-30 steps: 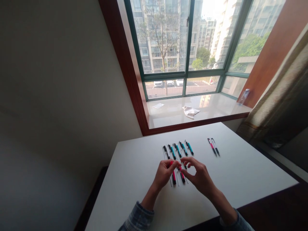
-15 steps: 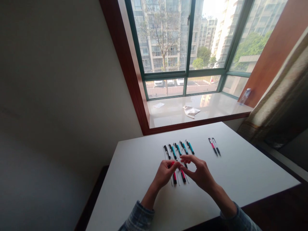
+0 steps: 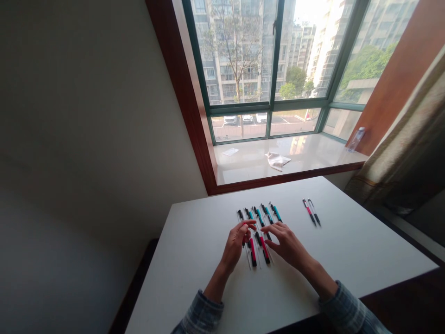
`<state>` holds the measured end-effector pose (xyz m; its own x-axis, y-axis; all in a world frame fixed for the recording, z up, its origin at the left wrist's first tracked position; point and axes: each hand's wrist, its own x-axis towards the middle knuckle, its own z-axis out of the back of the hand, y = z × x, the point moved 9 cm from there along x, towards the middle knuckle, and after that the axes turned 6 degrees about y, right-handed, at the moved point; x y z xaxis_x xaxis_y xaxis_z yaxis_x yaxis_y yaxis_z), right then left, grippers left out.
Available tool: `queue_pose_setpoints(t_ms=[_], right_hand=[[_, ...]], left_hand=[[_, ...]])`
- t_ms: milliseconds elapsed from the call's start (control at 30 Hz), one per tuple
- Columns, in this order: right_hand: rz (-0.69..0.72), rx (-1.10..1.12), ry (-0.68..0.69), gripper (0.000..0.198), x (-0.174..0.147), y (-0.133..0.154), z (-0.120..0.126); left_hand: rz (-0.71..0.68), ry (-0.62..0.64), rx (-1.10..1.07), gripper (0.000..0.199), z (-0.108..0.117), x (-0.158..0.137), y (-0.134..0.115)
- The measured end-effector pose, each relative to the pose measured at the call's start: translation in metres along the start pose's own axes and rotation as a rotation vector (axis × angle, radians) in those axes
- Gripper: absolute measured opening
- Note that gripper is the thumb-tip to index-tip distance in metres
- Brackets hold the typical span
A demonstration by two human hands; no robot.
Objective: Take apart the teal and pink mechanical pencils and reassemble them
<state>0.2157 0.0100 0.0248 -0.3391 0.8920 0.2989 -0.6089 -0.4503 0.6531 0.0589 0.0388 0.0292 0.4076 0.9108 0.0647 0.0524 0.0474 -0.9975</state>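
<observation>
My left hand [image 3: 235,243] is curled over the left part of the pen rows, closed on a small red pen part that its fingers mostly hide. To its right, my right hand [image 3: 287,243] is low over the rows with thumb and fingers apart; whether its fingertips touch a part is unclear. Beneath and between the hands lie a red-and-black pen barrel [image 3: 253,250] and a second pink-red barrel [image 3: 264,248], with thin white refills beside them. Beyond the fingers is a row of black and teal pen parts [image 3: 258,214].
Two assembled pens, one pink-red [image 3: 308,211] and one dark [image 3: 314,213], lie to the right on the white table [image 3: 194,260]. A crumpled cloth [image 3: 278,161] and a clear bottle [image 3: 356,139] are on the windowsill behind. A wall is at the left.
My hands have moved apart from where their fingertips met. The left went slightly left and up with the red part; the right lowered toward the pen parts and its fingers flattened.
</observation>
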Motion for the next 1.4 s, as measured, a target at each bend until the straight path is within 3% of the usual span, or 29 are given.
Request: queue_pose_setpoints(t_ms=[200, 367, 500, 733, 867, 1100, 1400], right_hand=[[-0.101, 0.293, -0.122, 0.014, -0.007, 0.015, 0.007], [-0.194, 0.637, -0.143, 0.019, -0.009, 0.032, -0.020], [-0.214, 0.773, -0.176, 0.018, -0.009, 0.037, -0.035], [-0.265, 0.929, -0.206, 0.019, -0.011, 0.032, -0.041], [-0.291, 0.940, -0.232, 0.022, -0.014, 0.028, -0.039], [-0.282, 0.818, -0.387, 0.025, -0.025, 0.019, -0.005], [-0.116, 0.570, -0.364, 0.024, -0.016, 0.033, 0.053]], left_hand=[[0.014, 0.034, -0.102, 0.037, -0.005, 0.000, 0.006], [0.009, 0.071, -0.150, 0.044, -0.010, 0.000, 0.010], [0.018, 0.101, -0.136, 0.046, -0.013, 0.000, 0.008], [-0.016, -0.158, -0.097, 0.049, 0.011, -0.001, -0.001], [-0.047, -0.238, -0.137, 0.037, 0.021, -0.002, 0.002], [0.012, -0.235, -0.177, 0.038, 0.021, -0.001, 0.008], [0.205, 0.026, -0.546, 0.033, -0.017, -0.004, 0.019]])
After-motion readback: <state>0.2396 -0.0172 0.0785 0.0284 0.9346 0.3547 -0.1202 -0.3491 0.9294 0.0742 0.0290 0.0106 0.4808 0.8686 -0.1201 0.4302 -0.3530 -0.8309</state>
